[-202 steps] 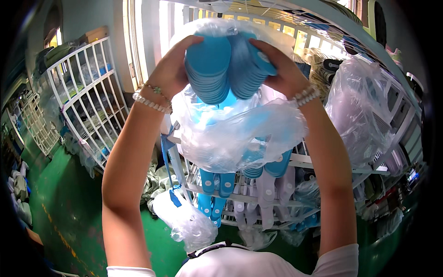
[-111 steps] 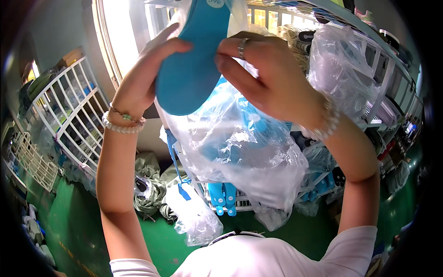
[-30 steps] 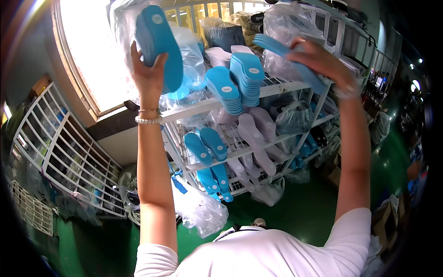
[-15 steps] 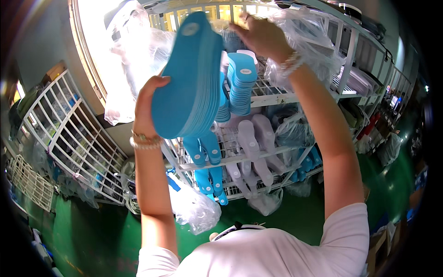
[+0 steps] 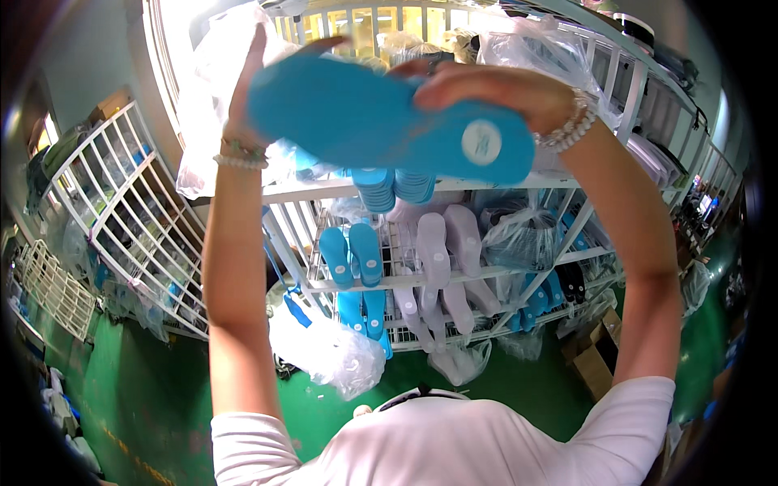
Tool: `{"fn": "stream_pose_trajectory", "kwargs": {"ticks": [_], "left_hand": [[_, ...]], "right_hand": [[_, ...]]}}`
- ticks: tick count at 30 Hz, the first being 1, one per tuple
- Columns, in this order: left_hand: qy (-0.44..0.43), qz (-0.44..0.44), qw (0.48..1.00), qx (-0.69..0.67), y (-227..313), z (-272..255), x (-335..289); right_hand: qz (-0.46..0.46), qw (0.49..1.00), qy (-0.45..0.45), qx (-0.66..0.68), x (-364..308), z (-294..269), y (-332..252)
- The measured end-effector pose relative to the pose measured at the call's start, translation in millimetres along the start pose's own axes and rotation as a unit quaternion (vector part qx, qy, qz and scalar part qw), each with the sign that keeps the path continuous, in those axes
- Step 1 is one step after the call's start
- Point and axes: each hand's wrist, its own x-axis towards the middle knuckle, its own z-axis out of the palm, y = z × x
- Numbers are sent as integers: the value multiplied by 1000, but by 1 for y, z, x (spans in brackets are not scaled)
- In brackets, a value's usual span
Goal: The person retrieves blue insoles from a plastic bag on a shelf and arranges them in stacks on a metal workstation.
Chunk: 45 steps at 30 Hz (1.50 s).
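Blue shoe insoles (image 5: 340,109), a stack by the earlier frame, are raised crosswise before the rack. The top one's face is towards me, with a round white label near the right end. My left hand (image 5: 247,97) is against the wide left end, its fingers partly behind the insoles and blurred. My right hand (image 5: 494,89) grips the narrower middle from above, thumb over the front face. Below them, more stacked blue insoles (image 5: 374,190) rest on the upper shelf. How many I hold is hidden.
A white metal rack (image 5: 324,188) carries blue insoles (image 5: 366,255), pale insoles (image 5: 433,251) and clear plastic bags (image 5: 527,239). Another slatted white rack (image 5: 121,211) stands at the left. On the green floor lie a plastic bag (image 5: 348,364) and an open cardboard box (image 5: 596,356).
The insoles have turned from upright to crosswise. My right hand has come down from beside the upper shelf and closed round them. My left hand has moved up and slightly left.
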Motion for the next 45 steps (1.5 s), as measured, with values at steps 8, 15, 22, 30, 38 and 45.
{"fn": "stream_pose_trajectory", "kwargs": {"ticks": [8,15,22,30,38,45], "left_hand": [[252,183,950,21,-56,34,37],[283,67,956,-36,-47,-23,31],[335,-33,941,-40,-92,-52,25],[304,137,941,57,-133,-82,8],[288,126,948,-41,-145,-19,15],[337,73,937,54,-153,-35,7]], "right_hand": [[277,858,378,209,21,37,9],[403,793,457,-18,0,-2,15],[499,658,532,187,-69,60,100],[324,673,575,334,-45,93,124],[192,648,566,473,-33,104,126],[331,655,555,391,-41,105,118]]}}
